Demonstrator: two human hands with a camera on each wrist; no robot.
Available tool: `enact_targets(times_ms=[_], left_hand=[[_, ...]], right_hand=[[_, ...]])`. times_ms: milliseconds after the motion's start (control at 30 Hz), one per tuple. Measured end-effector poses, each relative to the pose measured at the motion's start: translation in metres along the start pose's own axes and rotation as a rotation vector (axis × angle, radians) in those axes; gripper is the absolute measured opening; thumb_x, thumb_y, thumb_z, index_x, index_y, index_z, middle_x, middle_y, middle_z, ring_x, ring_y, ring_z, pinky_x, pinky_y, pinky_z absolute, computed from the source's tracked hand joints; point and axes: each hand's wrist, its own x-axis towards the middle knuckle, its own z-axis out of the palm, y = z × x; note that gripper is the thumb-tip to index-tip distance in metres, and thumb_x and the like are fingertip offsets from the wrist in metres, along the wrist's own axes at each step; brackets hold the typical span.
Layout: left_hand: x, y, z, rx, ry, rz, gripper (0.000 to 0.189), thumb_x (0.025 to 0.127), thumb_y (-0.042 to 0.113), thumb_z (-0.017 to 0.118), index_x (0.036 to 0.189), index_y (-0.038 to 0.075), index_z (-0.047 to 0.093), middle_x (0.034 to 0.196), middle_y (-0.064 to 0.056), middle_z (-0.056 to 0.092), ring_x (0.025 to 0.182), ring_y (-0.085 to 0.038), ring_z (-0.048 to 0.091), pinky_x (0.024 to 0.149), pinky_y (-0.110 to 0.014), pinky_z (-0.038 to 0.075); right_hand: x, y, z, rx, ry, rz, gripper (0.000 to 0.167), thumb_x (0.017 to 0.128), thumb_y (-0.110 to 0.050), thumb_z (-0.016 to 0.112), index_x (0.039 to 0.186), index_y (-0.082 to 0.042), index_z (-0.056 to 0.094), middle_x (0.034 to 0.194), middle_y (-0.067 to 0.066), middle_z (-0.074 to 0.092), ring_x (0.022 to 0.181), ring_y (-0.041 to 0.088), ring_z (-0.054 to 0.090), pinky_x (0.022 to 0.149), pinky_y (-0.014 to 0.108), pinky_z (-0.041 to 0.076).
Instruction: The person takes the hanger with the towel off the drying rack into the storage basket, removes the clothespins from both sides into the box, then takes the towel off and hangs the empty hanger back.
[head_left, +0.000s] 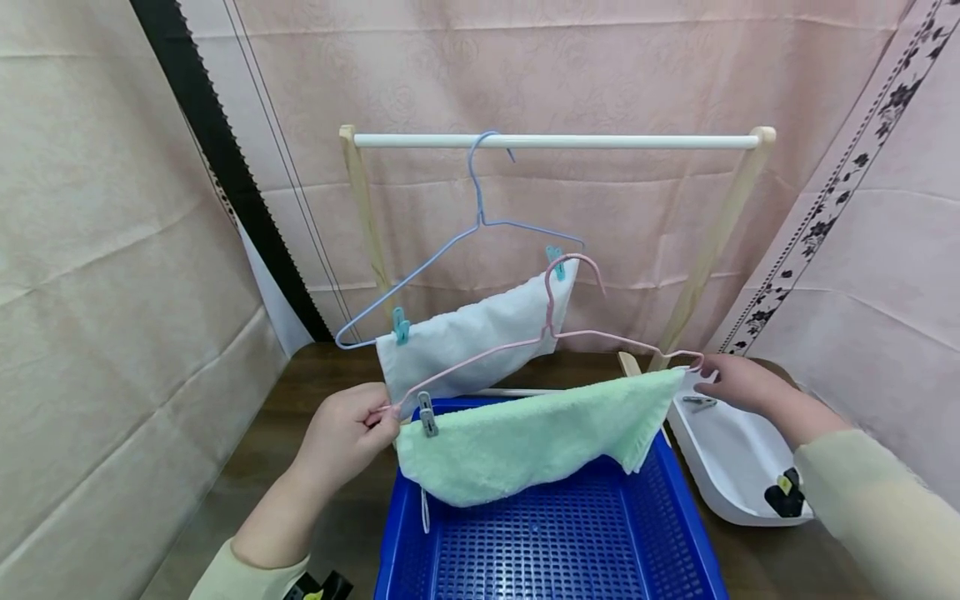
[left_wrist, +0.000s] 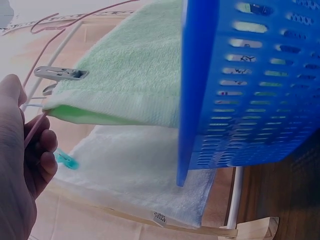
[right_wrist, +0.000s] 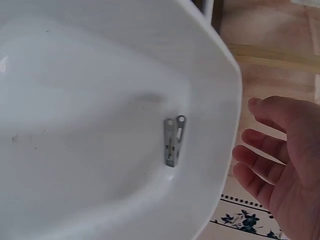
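Observation:
My left hand (head_left: 348, 429) pinches the left end of a pink hanger (head_left: 480, 360), thumb against curled fingers. A light green towel (head_left: 525, 446) hangs from that hanger over the blue basket, with a grey clothespin (head_left: 427, 414) clipped at its left end. The towel's right corner reaches the hanger's right end, where no clip shows. Beside that end is my right hand (head_left: 738, 383), above the white tray (head_left: 738, 467). In the right wrist view its fingers are loosely bent with nothing between them. One loose grey clothespin (right_wrist: 172, 141) lies in the tray.
A blue hanger (head_left: 427, 275) hangs on the white bar (head_left: 622, 142) of a wooden-legged rack, a white towel (head_left: 472, 333) held to it by teal clothespins (head_left: 401, 326). The blue basket (head_left: 678, 508) stands in front of the rack on a brown table (head_left: 330, 533).

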Motion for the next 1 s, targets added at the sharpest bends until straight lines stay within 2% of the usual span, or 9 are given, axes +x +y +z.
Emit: enact_targets(times_ms=[267,500,733,1000], left_hand=[[0.0,0.002,-0.001,-0.003,-0.007,-0.018,0.039,0.077,0.0,0.063,0.06,0.021,0.035,0.062,0.014,0.029,0.053,0.0,0.029,0.045,-0.02,0.025],[0.0,0.001,0.0,0.001,-0.012,-0.021,0.039,0.078,0.0,0.064,0.06,0.021,0.037,0.062,0.014,0.031,0.052,0.0,0.031,0.045,-0.02,0.027],[-0.001,0.001,0.0,0.008,-0.002,-0.019,0.039,0.079,0.0,0.065,0.06,0.021,0.037,0.062,0.014,0.031,0.053,0.0,0.031,0.045,-0.02,0.026],[-0.003,0.003,0.0,0.026,-0.008,-0.041,0.04,0.079,0.001,0.066,0.06,0.021,0.038,0.062,0.014,0.03,0.053,-0.001,0.031,0.045,-0.02,0.027]], right_hand=[[-0.022,-0.012,-0.012,0.043,0.091,-0.043,0.033,0.091,-0.018,0.067,0.114,0.005,0.062,0.103,0.021,0.065,0.091,0.036,0.063,0.072,0.048,0.052],[-0.044,-0.035,-0.018,0.03,0.197,-0.098,0.032,0.093,-0.018,0.066,0.117,0.002,0.063,0.109,0.021,0.066,0.092,0.032,0.065,0.077,0.049,0.05],[-0.065,-0.059,-0.019,0.004,0.222,-0.083,0.035,0.094,-0.024,0.066,0.122,-0.003,0.064,0.116,0.017,0.066,0.096,0.03,0.063,0.076,0.047,0.05],[-0.09,-0.068,-0.011,0.004,0.265,-0.087,0.036,0.093,-0.026,0.068,0.123,-0.006,0.064,0.115,0.012,0.066,0.097,0.028,0.062,0.073,0.04,0.051]])
